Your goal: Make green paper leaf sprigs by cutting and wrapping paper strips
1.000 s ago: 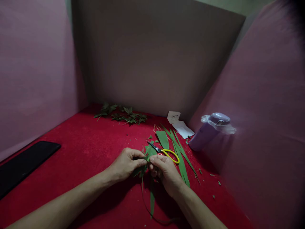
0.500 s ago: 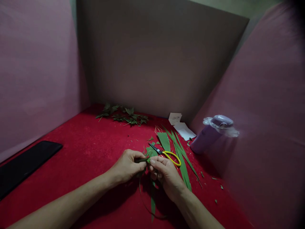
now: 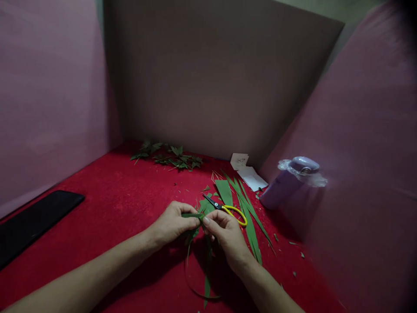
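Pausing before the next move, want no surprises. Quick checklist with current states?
1. Left hand pinching the green strip: ok.
2. Right hand fingertips meeting it at its end: ok.
3. Strip secure where the fingertips meet: cannot tell, fingers hide it.
4. Scissors lying just beyond the hands, not gripped: ok.
5. Scissor blades fully closed: cannot tell, too small.
6. Red surface free of leaf scraps: not ok, scattered.

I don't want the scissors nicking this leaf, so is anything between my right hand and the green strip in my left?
Nothing visible: your right hand appears to meet the end of the green strip pinched by your left hand. The yellow-handled scissors lie beyond, not in between.
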`<state>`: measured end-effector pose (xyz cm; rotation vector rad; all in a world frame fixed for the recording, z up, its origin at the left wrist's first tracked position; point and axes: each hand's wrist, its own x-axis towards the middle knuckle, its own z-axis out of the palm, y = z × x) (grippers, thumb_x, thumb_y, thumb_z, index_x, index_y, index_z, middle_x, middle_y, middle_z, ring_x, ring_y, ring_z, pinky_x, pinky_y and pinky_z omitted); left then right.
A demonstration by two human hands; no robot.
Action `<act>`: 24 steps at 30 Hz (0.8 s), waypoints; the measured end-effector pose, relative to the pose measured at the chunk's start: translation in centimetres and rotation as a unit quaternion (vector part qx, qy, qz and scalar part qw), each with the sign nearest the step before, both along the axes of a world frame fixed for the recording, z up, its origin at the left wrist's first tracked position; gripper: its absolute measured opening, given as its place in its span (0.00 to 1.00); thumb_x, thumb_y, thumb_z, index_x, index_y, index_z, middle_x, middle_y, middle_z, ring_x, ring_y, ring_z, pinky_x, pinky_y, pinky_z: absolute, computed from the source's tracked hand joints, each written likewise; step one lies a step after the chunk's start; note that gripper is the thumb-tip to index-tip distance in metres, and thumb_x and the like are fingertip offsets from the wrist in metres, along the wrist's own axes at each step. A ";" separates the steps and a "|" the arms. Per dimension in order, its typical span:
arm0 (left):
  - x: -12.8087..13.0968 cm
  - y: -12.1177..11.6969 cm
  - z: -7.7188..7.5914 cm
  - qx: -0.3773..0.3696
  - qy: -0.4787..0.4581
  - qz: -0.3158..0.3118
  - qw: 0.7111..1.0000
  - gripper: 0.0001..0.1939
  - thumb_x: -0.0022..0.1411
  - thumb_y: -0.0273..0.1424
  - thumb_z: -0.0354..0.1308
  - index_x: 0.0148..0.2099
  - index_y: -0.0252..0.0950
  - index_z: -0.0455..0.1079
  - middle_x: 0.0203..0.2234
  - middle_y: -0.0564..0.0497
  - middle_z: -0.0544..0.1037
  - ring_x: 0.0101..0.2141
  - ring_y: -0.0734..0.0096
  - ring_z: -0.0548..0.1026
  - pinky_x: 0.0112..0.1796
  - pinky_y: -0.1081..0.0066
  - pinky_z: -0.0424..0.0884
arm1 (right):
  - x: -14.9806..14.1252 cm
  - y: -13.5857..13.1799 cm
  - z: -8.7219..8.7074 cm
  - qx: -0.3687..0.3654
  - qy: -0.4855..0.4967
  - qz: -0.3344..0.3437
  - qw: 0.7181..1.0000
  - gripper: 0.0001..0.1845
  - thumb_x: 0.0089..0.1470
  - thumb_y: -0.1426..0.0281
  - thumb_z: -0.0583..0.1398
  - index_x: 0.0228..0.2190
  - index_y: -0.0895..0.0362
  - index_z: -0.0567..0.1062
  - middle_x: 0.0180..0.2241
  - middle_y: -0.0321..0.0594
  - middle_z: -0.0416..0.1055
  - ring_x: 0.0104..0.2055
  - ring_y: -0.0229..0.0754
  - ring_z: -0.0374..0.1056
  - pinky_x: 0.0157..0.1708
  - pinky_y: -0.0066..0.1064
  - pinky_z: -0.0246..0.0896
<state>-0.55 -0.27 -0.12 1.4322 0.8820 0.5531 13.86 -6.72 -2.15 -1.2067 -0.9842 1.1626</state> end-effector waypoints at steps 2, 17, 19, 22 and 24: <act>-0.1 0.0 0.0 0.001 0.001 -0.005 1.000 0.07 0.42 0.32 0.58 0.24 0.32 0.70 0.13 0.58 0.65 0.16 0.80 0.59 0.19 0.76 0.53 | 0.0 0.0 -0.1 0.003 -0.012 -0.007 1.000 0.13 0.43 0.64 0.65 0.20 0.59 0.69 0.17 0.30 0.64 0.19 0.31 0.55 0.21 0.24 0.49; -0.1 -0.1 -0.4 0.006 0.002 -0.015 1.000 0.08 0.44 0.33 0.58 0.25 0.32 0.69 0.13 0.59 0.63 0.15 0.81 0.57 0.18 0.77 0.51 | -0.3 0.0 -0.1 0.001 -0.041 -0.016 0.999 0.14 0.44 0.62 0.64 0.21 0.58 0.68 0.16 0.31 0.66 0.19 0.33 0.59 0.22 0.25 0.52; -0.2 -0.1 -0.3 0.003 -0.004 -0.020 1.000 0.08 0.45 0.33 0.58 0.26 0.32 0.70 0.13 0.59 0.63 0.15 0.81 0.57 0.18 0.77 0.51 | -0.3 -0.1 0.0 -0.003 -0.042 -0.016 0.999 0.14 0.44 0.62 0.64 0.20 0.58 0.68 0.15 0.31 0.66 0.18 0.32 0.57 0.21 0.25 0.50; -0.3 -0.1 -0.3 0.002 -0.021 -0.039 0.999 0.09 0.45 0.34 0.60 0.26 0.32 0.71 0.14 0.58 0.65 0.16 0.80 0.59 0.19 0.77 0.53 | -0.3 -0.2 0.2 -0.004 -0.039 -0.021 0.999 0.14 0.43 0.62 0.65 0.20 0.57 0.67 0.14 0.31 0.66 0.17 0.32 0.57 0.20 0.25 0.48; -0.4 0.1 -0.6 0.008 -0.033 -0.058 0.998 0.10 0.46 0.35 0.61 0.27 0.31 0.71 0.16 0.57 0.67 0.17 0.80 0.61 0.20 0.77 0.54 | -0.3 -0.2 0.2 -0.002 -0.036 -0.026 0.999 0.14 0.42 0.63 0.65 0.19 0.57 0.67 0.14 0.31 0.66 0.17 0.32 0.57 0.20 0.25 0.49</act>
